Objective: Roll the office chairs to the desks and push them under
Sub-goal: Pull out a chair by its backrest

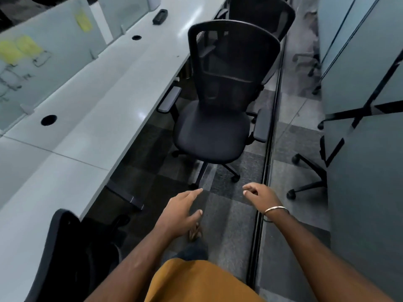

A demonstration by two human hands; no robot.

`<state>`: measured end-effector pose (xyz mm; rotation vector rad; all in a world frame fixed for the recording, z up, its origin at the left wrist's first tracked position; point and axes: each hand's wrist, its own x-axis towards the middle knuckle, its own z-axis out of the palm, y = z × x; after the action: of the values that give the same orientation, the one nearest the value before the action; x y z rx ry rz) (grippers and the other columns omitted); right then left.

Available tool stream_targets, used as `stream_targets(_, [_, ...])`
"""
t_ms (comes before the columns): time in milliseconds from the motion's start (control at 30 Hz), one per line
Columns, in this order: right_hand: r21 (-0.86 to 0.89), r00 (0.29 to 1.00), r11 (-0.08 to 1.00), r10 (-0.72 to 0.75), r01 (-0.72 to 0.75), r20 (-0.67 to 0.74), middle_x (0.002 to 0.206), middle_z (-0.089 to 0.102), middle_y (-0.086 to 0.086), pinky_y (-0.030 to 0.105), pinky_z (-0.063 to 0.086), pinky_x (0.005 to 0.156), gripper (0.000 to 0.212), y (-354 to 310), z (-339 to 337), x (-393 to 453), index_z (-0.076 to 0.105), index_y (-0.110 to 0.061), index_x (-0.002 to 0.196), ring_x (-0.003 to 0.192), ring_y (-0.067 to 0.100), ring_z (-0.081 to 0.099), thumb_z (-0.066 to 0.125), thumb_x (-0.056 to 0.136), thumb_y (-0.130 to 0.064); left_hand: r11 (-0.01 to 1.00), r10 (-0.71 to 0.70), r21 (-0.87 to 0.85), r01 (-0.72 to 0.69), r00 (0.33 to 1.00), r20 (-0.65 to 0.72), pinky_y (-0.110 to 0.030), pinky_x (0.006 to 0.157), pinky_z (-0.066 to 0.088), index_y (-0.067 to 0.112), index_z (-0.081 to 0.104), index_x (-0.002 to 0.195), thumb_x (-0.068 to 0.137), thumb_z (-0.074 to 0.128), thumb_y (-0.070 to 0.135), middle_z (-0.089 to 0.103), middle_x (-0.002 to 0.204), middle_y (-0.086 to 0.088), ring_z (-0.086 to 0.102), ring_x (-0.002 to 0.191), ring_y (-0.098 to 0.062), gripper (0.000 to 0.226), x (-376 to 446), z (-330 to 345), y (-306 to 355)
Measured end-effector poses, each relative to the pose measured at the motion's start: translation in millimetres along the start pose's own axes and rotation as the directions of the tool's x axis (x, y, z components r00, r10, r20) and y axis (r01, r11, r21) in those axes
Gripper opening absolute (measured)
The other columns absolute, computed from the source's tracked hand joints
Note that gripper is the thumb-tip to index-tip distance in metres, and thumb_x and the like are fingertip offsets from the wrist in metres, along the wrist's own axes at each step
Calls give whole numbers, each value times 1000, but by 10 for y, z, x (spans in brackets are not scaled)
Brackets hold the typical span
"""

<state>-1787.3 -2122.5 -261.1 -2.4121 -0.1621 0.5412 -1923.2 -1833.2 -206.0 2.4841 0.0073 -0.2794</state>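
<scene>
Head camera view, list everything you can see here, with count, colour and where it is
Desk run: one, white, along the left, with round cable holes.
Divider panels: frosted glass, behind the desk, yellow notes stuck on.
Black tray: one, on the desk, far end.
Near chair: one, black mesh back, in the aisle beside the desk, not pushed under.
Far chair: one, black, behind it.
Chair back: one, black, bottom left at the desk.
Glass wall: right side, showing chair bases.
Floor: grey carpet tiles.
Left hand: open, empty, reaching forward.
Right hand: loosely curled, empty, bangle on wrist.
</scene>
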Motion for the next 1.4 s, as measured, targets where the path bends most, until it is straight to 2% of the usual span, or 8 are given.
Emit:
stream_targets(167, [-11, 999, 999, 41, -41, 3, 98, 77, -4, 26, 50, 79, 17, -71, -97, 449, 78, -20, 109, 90, 12, 69, 71, 95, -25, 1000, -23, 5, 23, 998, 65, -33, 117, 40, 30, 37, 159, 97, 61, 41, 54, 152, 5, 44, 143, -13, 68, 757, -90, -238])
stream_targets(333, [-81, 994, 993, 91, -86, 58, 93, 74, -3, 7, 39, 67, 13, -216, -310, 997, 77, -18, 106, 84, 11, 64, 70, 96, -22, 998, -44, -35, 47, 995, 91, -34, 118, 39, 31, 39, 158, 98, 63, 39, 55, 150, 7, 45, 141, -11, 65, 1432, -305, -395])
stream_targets(500, [-62, 995, 994, 96, -94, 31, 86, 70, -10, 23, 43, 72, 11, -356, -520, 1556, 75, -27, 104, 75, 1, 60, 70, 95, -25, 998, -46, -47, 51, 994, 96, -31, 112, 42, 30, 42, 156, 98, 65, 37, 58, 145, 9, 50, 134, -8, 63, 1925, -518, -534])
stream_targets(733, [-10, 987, 988, 154, -154, 50, 102, 71, -1, 34, 50, 92, 39, -430, -982, 2338, 65, -20, 133, 100, 19, 65, 71, 95, -27, 994, -49, -96, 60, 993, 108, -22, 91, 47, 28, 46, 154, 98, 67, 35, 62, 137, 10, 59, 108, -4, 60, 2447, -747, -529])
stream_targets(933, [38, 989, 991, 127, -125, -74, 117, 71, 9, 38, 50, 99, 51, -432, -1737, 3305, 59, -14, 142, 111, 27, 66, 74, 94, -25, 988, -85, -121, 91, 995, 53, -24, 102, 46, 32, 48, 152, 98, 68, 34, 62, 136, 17, 56, 118, 2, 57, 2990, -824, -423])
stream_targets(1067, [85, 976, 993, 92, -77, -196, 136, 61, 17, 44, 47, 106, 64, -426, -2384, 4189, 50, -8, 149, 123, 33, 61, 75, 93, -28, 978, -148, -144, 154, 988, 47, -24, 97, 49, 35, 49, 150, 98, 68, 35, 62, 135, 20, 60, 95, 1, 56, 3316, -786, -245])
stream_targets(1267, [159, 910, 987, 56, 11, -411, 160, 37, 14, 33, 30, 119, 84, -573, -3357, 5435, 36, -6, 157, 147, 26, 38, 74, 93, -44, 967, -204, -151, 206, 979, 29, -28, 91, 52, 38, 47, 151, 99, 66, 37, 62, 133, 25, 59, 99, -2, 56, 3904, -673, 145])
stream_targets(1400, [287, 954, 958, 77, 9, -288, 129, 68, 0, 33, 49, 105, 69, -552, -3514, 6030, 61, -18, 139, 120, 18, 64, 67, 82, -57, 970, -191, -148, 192, 981, 23, -26, 99, 50, 39, 47, 151, 99, 66, 38, 61, 133, 27, 54, 124, 4, 55, 4161, -599, 383])
